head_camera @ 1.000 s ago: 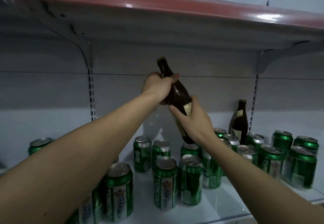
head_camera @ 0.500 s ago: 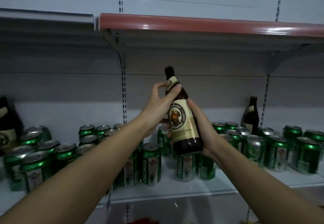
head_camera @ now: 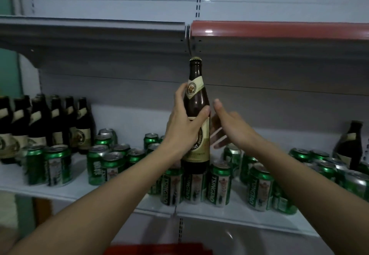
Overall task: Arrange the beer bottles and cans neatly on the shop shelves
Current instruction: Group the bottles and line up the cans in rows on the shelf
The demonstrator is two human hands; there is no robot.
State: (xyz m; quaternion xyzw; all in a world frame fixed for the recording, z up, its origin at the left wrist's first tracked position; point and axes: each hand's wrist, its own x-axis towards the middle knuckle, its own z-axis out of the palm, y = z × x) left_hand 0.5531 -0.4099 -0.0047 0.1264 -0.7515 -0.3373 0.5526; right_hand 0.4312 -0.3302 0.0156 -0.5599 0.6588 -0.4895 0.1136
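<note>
The left hand (head_camera: 184, 127) holds the brown beer bottle (head_camera: 196, 103) upright, hiding part of its label. The right hand (head_camera: 229, 127) is open beside it, fingers blurry.

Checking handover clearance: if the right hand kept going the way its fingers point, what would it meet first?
Probably the brown bottle gripped by the left hand: the open right hand points up-left at its shoulder. Depth is unclear; it may pass behind.

The green cans (head_camera: 219, 186) at the shelf front read "TSINGTAO" down their sides; the held bottle's label (head_camera: 201, 145) is illegible.
</note>
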